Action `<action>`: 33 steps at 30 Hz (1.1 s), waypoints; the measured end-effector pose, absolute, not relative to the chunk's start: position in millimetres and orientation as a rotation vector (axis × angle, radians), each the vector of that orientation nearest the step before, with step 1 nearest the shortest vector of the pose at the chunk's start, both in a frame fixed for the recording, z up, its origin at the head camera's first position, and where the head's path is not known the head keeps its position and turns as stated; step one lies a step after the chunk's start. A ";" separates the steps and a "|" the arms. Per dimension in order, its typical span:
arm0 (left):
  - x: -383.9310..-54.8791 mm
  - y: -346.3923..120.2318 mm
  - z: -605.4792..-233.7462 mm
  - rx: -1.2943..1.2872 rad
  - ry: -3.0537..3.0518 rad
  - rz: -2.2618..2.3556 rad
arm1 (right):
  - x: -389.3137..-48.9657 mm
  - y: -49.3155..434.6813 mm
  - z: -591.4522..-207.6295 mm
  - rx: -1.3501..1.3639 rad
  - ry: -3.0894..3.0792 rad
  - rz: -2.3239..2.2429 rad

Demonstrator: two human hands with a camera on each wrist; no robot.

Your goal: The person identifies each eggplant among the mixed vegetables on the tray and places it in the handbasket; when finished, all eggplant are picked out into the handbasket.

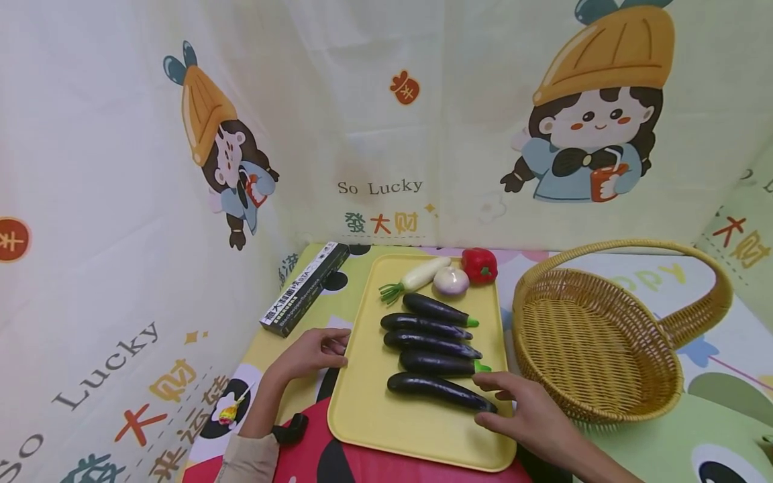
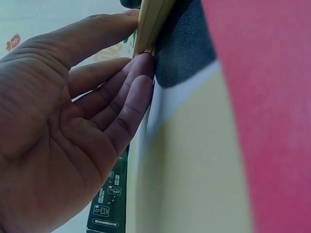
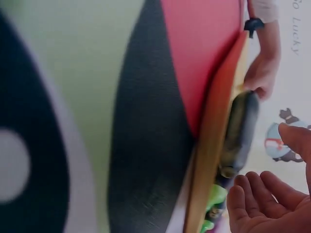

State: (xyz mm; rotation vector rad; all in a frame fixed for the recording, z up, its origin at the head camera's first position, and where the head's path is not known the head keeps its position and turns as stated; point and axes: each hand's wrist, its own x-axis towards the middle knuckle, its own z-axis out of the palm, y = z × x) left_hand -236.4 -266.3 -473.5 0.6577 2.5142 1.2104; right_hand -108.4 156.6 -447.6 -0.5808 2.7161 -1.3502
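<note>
A yellow tray [image 1: 374, 429] bears several dark eggplants [image 1: 443, 391] lying in a column, with a white radish [image 1: 425, 272], a purple-white turnip [image 1: 451, 281] and a red bell pepper [image 1: 480, 265] at its far end. My left hand [image 1: 314, 352] is at the tray's left side, fingers loosely bent, fingertips [image 2: 141, 87] right at the outer rim. Over the tray's right edge, my right hand [image 1: 522, 409] has thumb and fingers apart, close to the tip of the nearest eggplant. Nothing sits between those fingers in the right wrist view.
A wicker basket [image 1: 594, 355] with a tall handle stands right of the tray. To the left lies a long black pasta box [image 1: 304, 288]; nearer me is a small wrapped lollipop [image 1: 229, 410]. Printed cloth hangs behind and at both sides.
</note>
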 end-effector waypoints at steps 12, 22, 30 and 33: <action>-234.4 -264.2 -472.1 0.649 2.480 1.255 | -122.1 147.3 -464.9 -0.539 2.809 -1.178; -236.4 -265.7 -473.4 0.647 2.504 1.238 | -124.0 146.4 -465.4 -0.543 2.842 -1.164; -236.3 -266.6 -475.1 0.662 2.488 1.249 | -123.6 146.2 -466.2 -0.515 2.828 -1.179; -236.2 -266.4 -474.9 0.657 2.486 1.248 | -123.2 146.5 -466.1 -0.510 2.826 -1.186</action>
